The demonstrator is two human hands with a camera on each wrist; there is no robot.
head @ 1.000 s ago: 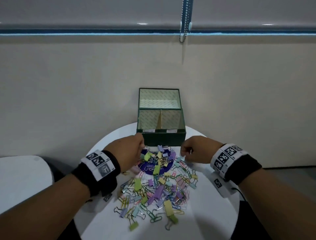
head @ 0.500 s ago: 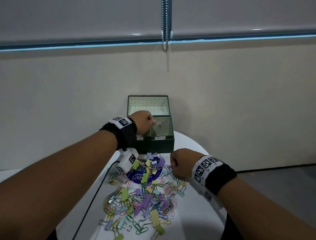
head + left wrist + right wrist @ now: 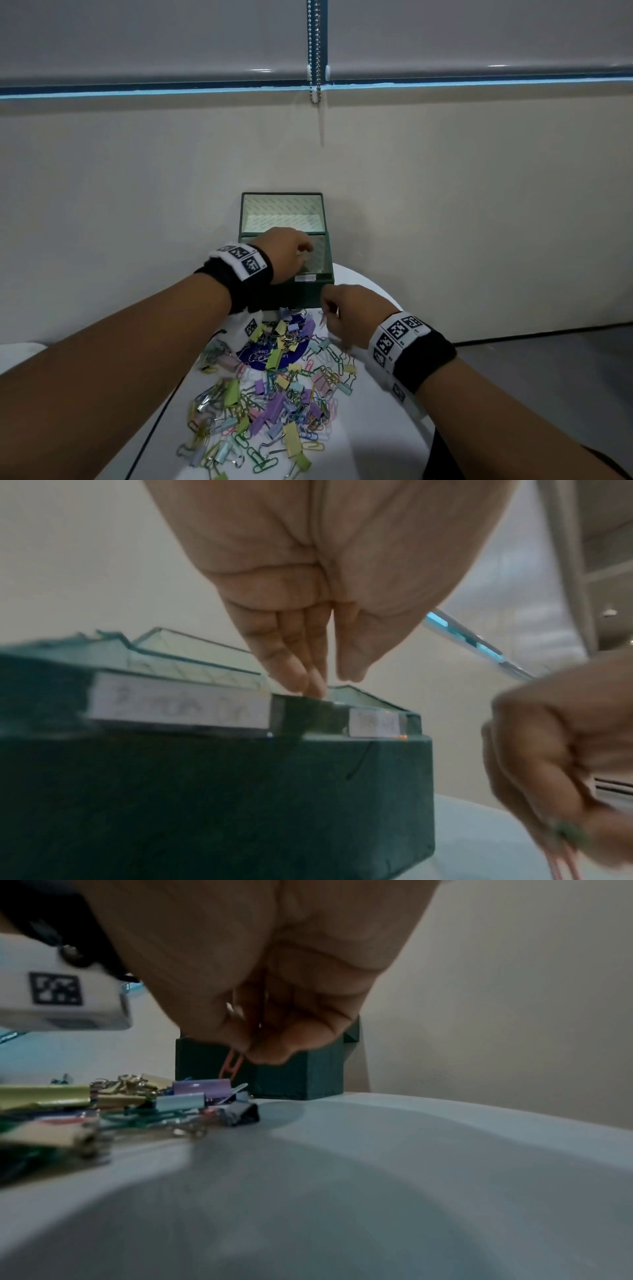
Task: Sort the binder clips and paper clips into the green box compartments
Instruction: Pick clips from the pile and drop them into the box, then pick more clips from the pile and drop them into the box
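- Nearest you, the heap of pastel binder clips and paper clips (image 3: 270, 394) sprawls over the white round table (image 3: 370, 445), in front of the green box (image 3: 301, 291).
- Your right hand (image 3: 349, 318) hovers just in front of the green box's right corner, fingers curled, pinching a pink paper clip (image 3: 231, 1064).
- Your left hand (image 3: 287, 253) hangs over the green box's front compartments, fingers straight, pointing down, carrying nothing.
- Behind the box, a beige wall (image 3: 479, 205).
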